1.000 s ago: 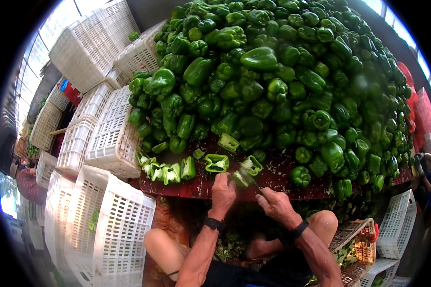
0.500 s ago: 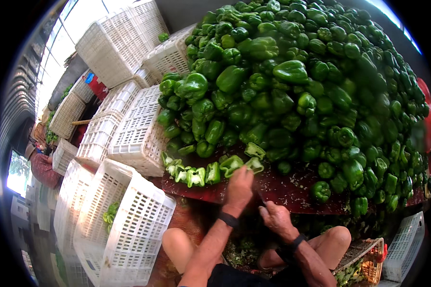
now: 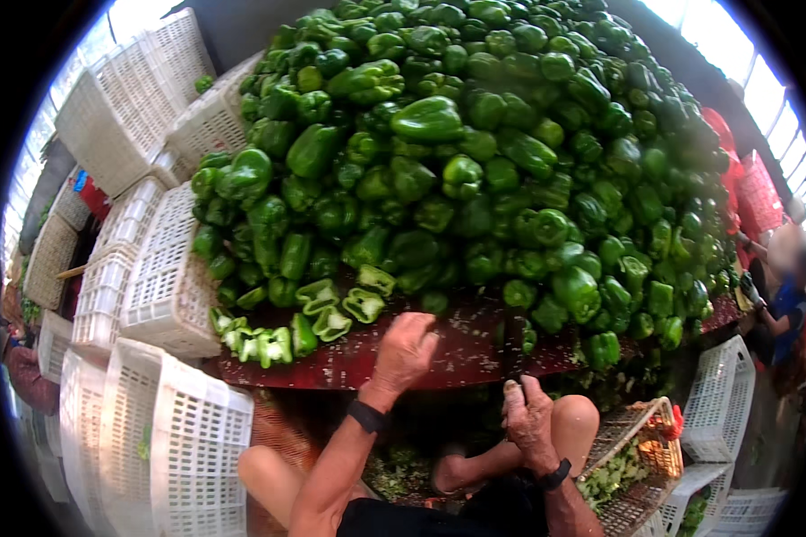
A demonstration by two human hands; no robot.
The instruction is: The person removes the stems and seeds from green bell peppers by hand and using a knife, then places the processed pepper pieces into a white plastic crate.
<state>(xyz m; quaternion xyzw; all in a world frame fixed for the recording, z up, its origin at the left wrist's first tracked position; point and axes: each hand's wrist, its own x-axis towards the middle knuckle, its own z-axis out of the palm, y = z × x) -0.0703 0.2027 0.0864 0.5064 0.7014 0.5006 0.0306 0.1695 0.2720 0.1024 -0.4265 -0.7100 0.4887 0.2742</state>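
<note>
My left hand [image 3: 403, 351] hovers over the front of a dark red board [image 3: 452, 353], its fingers loosely bent and a little apart, with nothing visible in them. Close to it on the left lie cut green pepper halves [image 3: 364, 305] with their pale insides showing. More cut pieces [image 3: 274, 345] line the board's left front edge. My right hand [image 3: 530, 419] is closed round a knife, just off the front edge. The dark knife blade [image 3: 513, 342] points up and away; its handle is hidden in my fist.
A big heap of whole green peppers [image 3: 430, 121] covers the board's back. White plastic crates [image 3: 201, 447] stand at the left, others [image 3: 718, 394] at the right. A crate of pepper scraps [image 3: 631, 447] is beside my right knee. Another person [image 3: 784, 309] is at the far right.
The view has swung right. My left hand has let go of the cut pepper and drawn back from the pieces. My right hand has moved away from my left, with the knife now pointing up.
</note>
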